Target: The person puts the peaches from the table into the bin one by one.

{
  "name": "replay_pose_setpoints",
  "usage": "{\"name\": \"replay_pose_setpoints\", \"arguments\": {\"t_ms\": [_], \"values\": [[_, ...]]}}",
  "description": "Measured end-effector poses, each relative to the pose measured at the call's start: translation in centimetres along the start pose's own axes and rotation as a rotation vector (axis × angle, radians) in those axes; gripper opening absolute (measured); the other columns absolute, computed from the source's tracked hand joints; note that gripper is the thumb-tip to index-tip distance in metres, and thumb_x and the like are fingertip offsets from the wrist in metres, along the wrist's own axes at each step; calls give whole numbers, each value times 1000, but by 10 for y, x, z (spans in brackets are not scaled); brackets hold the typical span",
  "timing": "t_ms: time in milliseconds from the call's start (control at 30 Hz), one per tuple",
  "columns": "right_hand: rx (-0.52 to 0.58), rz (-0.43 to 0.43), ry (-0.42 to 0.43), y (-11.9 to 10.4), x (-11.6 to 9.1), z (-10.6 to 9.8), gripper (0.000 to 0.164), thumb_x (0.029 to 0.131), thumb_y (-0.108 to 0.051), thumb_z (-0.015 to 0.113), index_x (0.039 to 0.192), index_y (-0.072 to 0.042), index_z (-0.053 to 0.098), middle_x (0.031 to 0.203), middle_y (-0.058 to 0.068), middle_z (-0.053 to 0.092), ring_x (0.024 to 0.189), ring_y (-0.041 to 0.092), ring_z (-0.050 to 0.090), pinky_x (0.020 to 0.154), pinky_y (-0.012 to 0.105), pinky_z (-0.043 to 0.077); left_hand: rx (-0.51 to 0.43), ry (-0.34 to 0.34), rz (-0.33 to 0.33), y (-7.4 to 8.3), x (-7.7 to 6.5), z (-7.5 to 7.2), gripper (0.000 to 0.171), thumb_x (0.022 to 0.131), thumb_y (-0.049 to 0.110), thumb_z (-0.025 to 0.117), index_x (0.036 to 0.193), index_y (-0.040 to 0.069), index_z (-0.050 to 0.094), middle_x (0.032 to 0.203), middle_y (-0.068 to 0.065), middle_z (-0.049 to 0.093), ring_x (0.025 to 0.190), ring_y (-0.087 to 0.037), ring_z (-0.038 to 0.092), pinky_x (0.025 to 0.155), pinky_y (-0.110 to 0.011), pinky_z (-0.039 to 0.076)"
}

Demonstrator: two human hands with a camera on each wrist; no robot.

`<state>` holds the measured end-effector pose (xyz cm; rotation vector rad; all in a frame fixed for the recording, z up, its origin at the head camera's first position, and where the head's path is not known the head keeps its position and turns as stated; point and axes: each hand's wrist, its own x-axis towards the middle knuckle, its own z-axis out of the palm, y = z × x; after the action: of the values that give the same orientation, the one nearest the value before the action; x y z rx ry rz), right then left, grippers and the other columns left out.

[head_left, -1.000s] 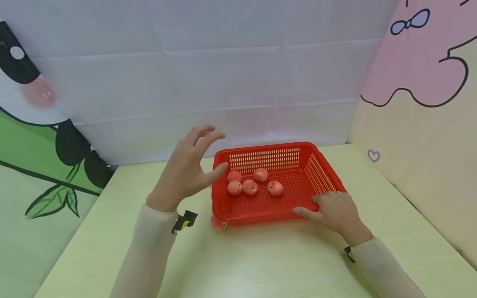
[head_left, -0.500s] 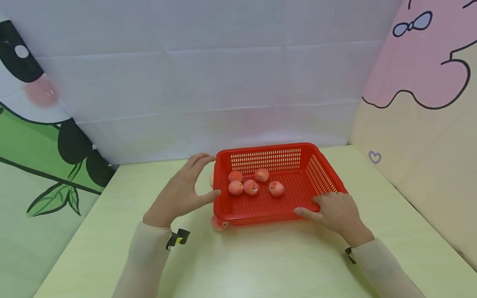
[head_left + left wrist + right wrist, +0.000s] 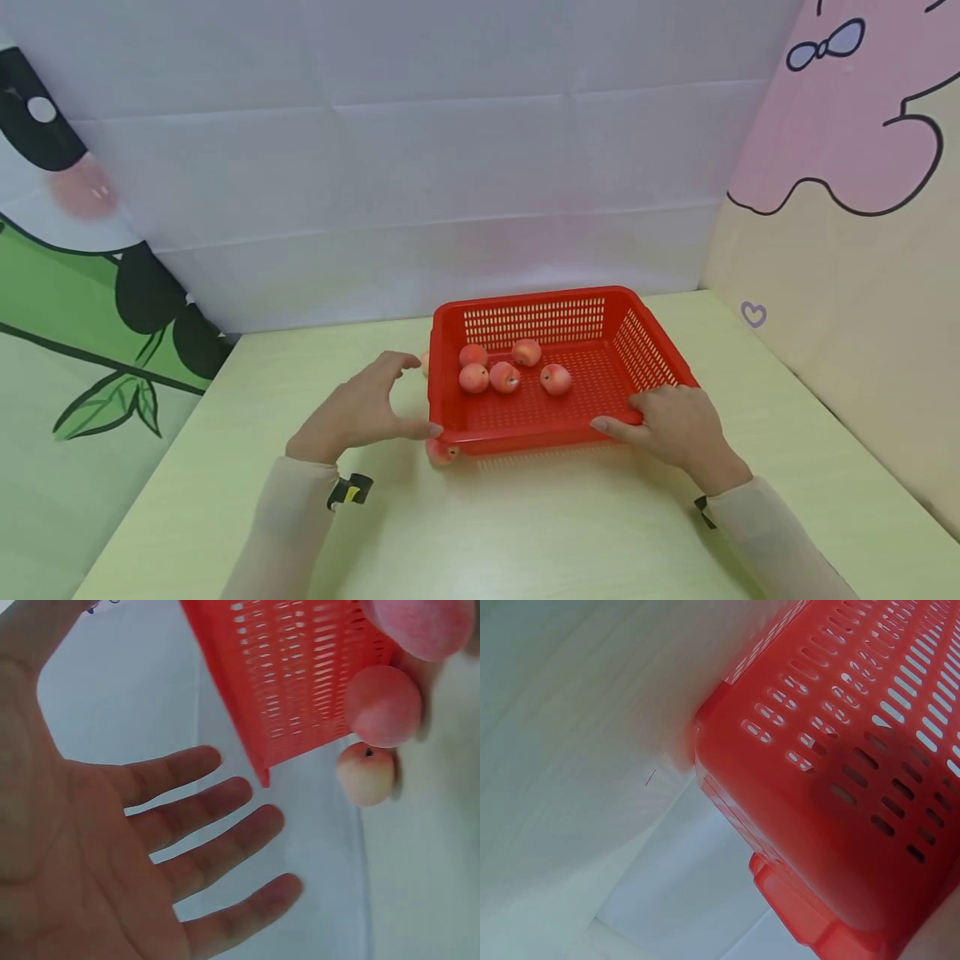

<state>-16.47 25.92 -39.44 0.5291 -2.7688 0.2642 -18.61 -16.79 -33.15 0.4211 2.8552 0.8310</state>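
Observation:
A red plastic basket (image 3: 585,412) with slotted walls stands in the head view, with several peaches (image 3: 556,380) inside it. My right hand (image 3: 678,429) grips its rim at the near right corner, thumb over the edge. Beside the basket's left wall is my left hand (image 3: 360,412), fingers spread and thumb apart, holding nothing; its thumb tip is close to the near left corner, and I cannot tell whether it touches. A peach (image 3: 441,452) lies outside, partly hidden by that corner. In the left wrist view, a paler peach (image 3: 366,774) and two pinker ones are outside the wall.
The basket rests on a pale yellow-green tabletop (image 3: 465,533). A whitish cloth wall (image 3: 450,167) rises behind the table. Printed cartoon panels stand on the left and right sides.
My left hand has come down from above the basket's left rim and moved towards me, to a place beside the left wall. My right hand and the basket have stayed nearly still.

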Motion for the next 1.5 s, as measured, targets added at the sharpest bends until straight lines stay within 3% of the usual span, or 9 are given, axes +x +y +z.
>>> {"name": "replay_pose_setpoints", "arguments": {"t_ms": [133,267,367,633,733,867,1033,1167,1500], "values": [[5,-3,2,0,0,0,70,93,-80,58,61,-22,36,55,-12,24,53,7,24,54,29,24,-94,-104,-17,-10,3,5,99,70,57,94,149,16,52,149,-10,54,135,-37,49,94,-53,56],[5,0,6,0,0,0,70,93,-79,59,61,-22,35,55,-12,22,54,7,23,54,29,23,-117,-177,-1,-15,6,10,94,69,48,98,146,14,56,148,-13,53,132,-40,50,93,-52,56],[4,0,12,0,0,0,70,93,-78,59,61,-21,35,55,-11,21,54,7,22,54,29,23,-107,-196,9,-17,10,15,90,69,47,98,144,15,59,144,-10,56,130,-38,51,93,-51,56],[12,-3,17,1,0,0,71,93,-80,57,61,-21,34,55,-12,20,54,6,20,53,29,21,-107,-237,-44,-16,20,33,78,69,47,98,135,21,64,128,0,61,122,-27,54,86,-46,58],[11,-7,18,0,-1,-1,71,94,-81,55,61,-21,34,56,-12,20,55,7,20,53,29,20,-131,-255,0,-18,23,39,66,72,40,97,128,21,67,117,4,66,112,-24,57,85,-43,57],[9,-10,11,0,0,-2,71,94,-82,54,61,-22,34,56,-12,20,55,7,21,53,29,21,-169,-287,112,-20,27,45,57,77,29,96,126,20,69,112,8,70,107,-20,61,90,-42,55],[9,-6,-1,-1,0,-3,70,93,-81,56,62,-22,35,56,-12,22,55,8,23,53,29,22,-191,-284,215,-18,29,51,64,81,25,94,137,14,65,120,7,71,113,-19,62,100,-44,54],[12,0,-6,-1,-1,-4,70,93,-80,57,62,-22,35,56,-11,22,55,8,23,53,29,23,-236,-298,223,-15,29,55,70,82,22,93,143,12,60,125,3,69,114,-20,61,98,-41,56],[17,-4,4,-1,-1,-3,69,94,-78,58,61,-22,35,56,-12,21,54,7,22,53,29,22,-212,-255,226,-12,30,63,70,82,25,93,143,12,61,127,2,69,114,-19,61,100,-44,54]]}}
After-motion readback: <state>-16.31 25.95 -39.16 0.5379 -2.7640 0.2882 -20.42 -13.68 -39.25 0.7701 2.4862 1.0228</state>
